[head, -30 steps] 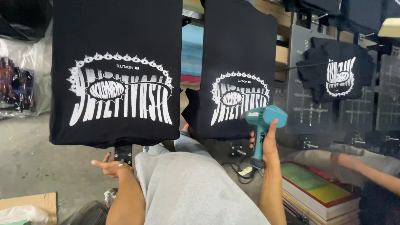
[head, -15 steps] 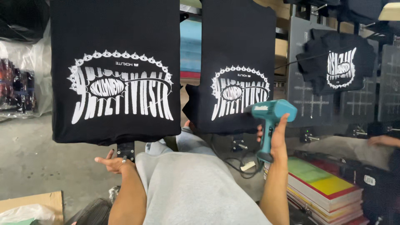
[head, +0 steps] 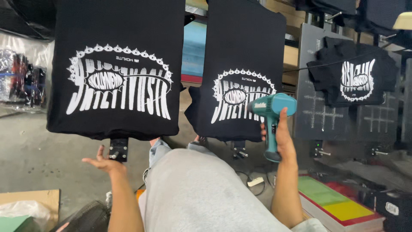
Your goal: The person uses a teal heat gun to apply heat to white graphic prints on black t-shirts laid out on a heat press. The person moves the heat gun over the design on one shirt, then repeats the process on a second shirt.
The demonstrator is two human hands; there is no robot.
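Right hand (head: 281, 133): wrapped around the handle of a teal heat gun (head: 271, 112), grip closed on it, nozzle aimed left at the white print of the middle black shirt (head: 242, 68).
Heat gun position: raised higher and drawn a little further right than a second ago; now level with the lower edge of the print, just in front of the cloth, touching or not cannot be told.
Left hand (head: 103, 161): palm up, fingers spread, grip wide and holding nothing; hovering just below the hem of the left black shirt (head: 116, 64), beside the metal bracket (head: 119, 149) under its board.
Left hand change: barely shifted; remains under the same hem.
Shirts: both stretched flat on their boards, prints upside down from this view; a third black shirt (head: 354, 75) lying on the gridded board at far right.
Meaning: judging by the raised gun, heat seems directed at the middle print, with the left shirt waiting.
Nearby: stacked coloured boards (head: 339, 204) at lower right, grey-trousered legs (head: 201, 193) in the foreground.
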